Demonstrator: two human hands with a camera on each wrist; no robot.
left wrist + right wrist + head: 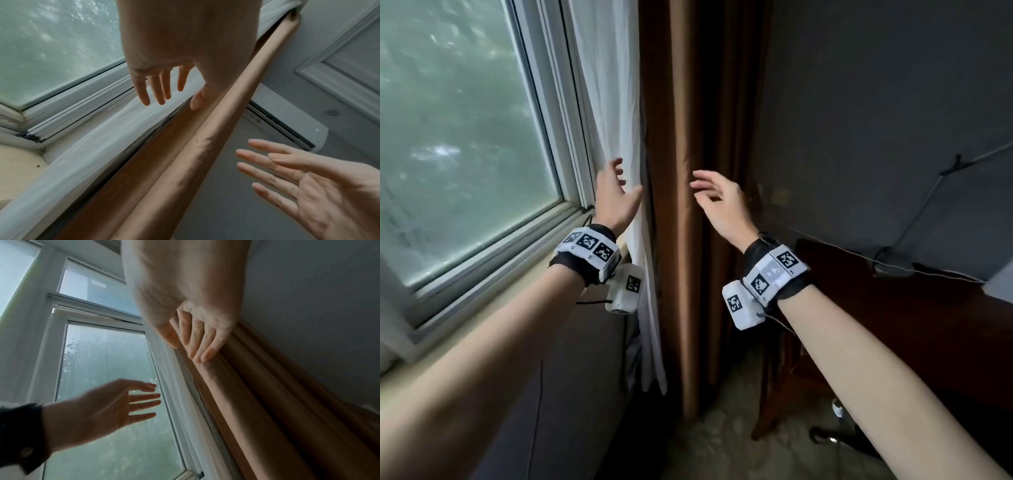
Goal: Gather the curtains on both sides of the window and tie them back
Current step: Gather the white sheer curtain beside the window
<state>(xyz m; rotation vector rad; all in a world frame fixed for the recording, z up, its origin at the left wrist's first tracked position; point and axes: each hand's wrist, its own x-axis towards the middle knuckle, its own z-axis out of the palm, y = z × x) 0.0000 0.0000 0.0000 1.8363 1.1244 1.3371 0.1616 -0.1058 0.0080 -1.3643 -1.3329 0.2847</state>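
A brown curtain (681,205) hangs gathered in folds at the right side of the window (458,137), with a white sheer curtain (616,102) bunched just left of it. My left hand (616,192) is open, fingers spread, at the sheer's edge beside the window frame. My right hand (714,202) is open too, fingers relaxed, just right of the brown curtain's front fold. Both hands face each other with the curtains between them. In the left wrist view my left hand (170,87) has its thumb near the brown curtain (185,162). In the right wrist view my right hand (195,344) lies against the brown curtain (257,394).
A beige window sill (493,329) runs along the lower left. A dark wooden table (893,325) stands at the right against a grey wall (876,102), with cables (914,226) strung along it. An air conditioner (287,128) hangs on the wall above.
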